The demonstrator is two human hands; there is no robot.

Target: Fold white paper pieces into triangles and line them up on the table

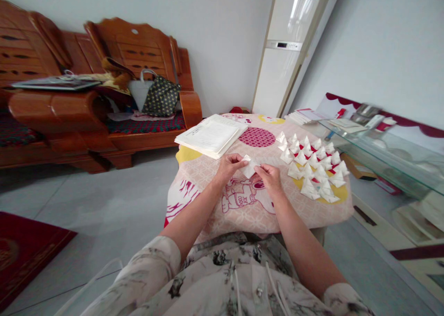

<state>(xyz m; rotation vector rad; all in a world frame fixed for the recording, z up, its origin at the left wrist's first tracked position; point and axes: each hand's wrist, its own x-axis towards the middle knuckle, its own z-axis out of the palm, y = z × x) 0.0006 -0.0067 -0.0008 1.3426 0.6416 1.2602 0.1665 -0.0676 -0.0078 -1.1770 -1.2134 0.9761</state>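
Note:
A small folded piece of white paper [249, 167] is held up over the table between my two hands. My left hand [229, 164] pinches its left edge with thumb and fingers. At its lower right edge, my right hand [269, 175] pinches it too. To the right, several white folded paper pieces [314, 161] with pointed tops stand in rows on the cloth. A thick stack of white paper sheets [211, 133], with some print on the top one, lies at the table's far left.
A patterned pink tablecloth [208, 205] covers the table. On the right stands a glass-topped cabinet [391, 154] with cups and papers. Beyond the table are a wooden sofa [138, 52] holding bags [161, 96] and a tall white air conditioner [277, 71]. A red mat [31, 251] lies on the floor.

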